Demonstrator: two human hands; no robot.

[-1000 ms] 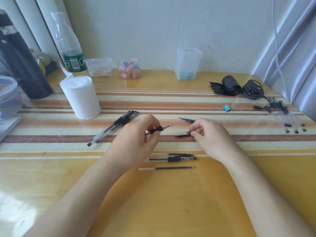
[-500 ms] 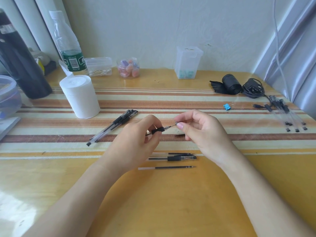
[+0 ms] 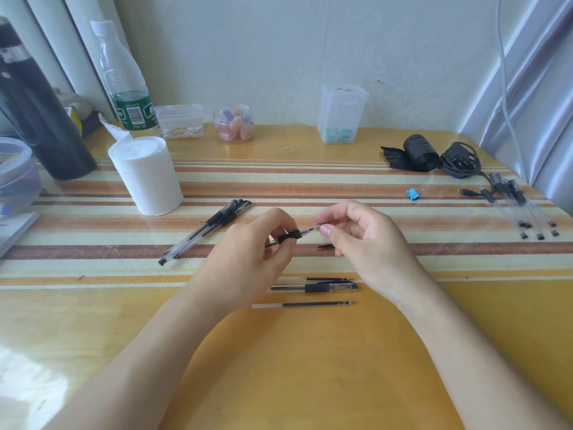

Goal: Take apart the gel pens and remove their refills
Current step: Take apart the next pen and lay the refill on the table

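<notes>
Over on the left of the surface (image 3: 288, 377), just right of the tissue roll (image 3: 145, 176), sits a little bunch of gel pens (image 3: 204, 232). They look fully assembled, so I'd count those as not started.

Moving toward the middle, the left hand (image 3: 245, 259) has its fingers curled round the pen being worked on (image 3: 293, 235). It grips the pen at the black rubber sleeve and holds it up off the surface, tip pointing right. The right hand (image 3: 369, 243) meets it there, thumb and forefinger pinching the tip end. My guess is it's either unscrewing the nose piece or about to pull the refill out, can't tell which from this angle. A small dark bit (image 3: 324, 245) lies on the surface just under that hand, mostly hidden, maybe a cap.

Nearer the person, below the hands, there's a front refill (image 3: 305, 304) lying loose. Just behind it is a capped pen (image 3: 313, 287) with a second refill (image 3: 328, 279) right beside it. So a couple of pens seem to be done.

Way off at the right edge is a cluster of clear barrels (image 3: 521, 209) with black end plugs, which look like emptied bodies.

Progress-wise I'd say roughly midway. There's one pen in hand, and the bunch on the left plus that capped one are left to go.
</notes>
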